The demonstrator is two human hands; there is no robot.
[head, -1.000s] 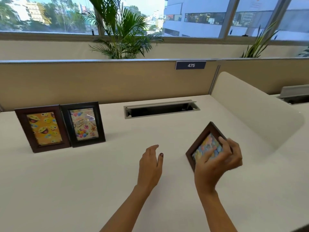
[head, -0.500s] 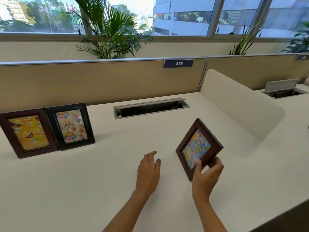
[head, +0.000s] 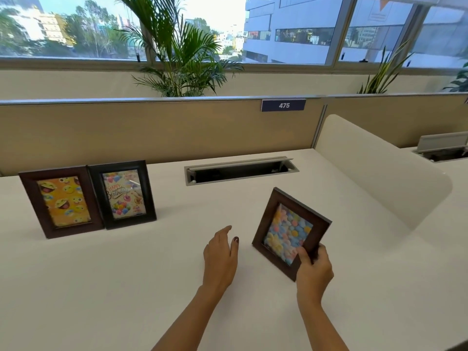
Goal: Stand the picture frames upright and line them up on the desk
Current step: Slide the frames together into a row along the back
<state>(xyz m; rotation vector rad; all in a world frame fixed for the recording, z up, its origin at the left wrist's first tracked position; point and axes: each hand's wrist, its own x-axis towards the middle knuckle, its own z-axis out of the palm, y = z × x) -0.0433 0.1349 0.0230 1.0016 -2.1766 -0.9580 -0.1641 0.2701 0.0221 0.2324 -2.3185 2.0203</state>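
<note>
Already two frames stand along the worktop's far edge; our right hand grips the third frame, left hand released.

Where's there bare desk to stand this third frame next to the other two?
Bare desk lies between the birthday frame and the cable tray. Left is crowded: emoji frame abuts it.
</note>
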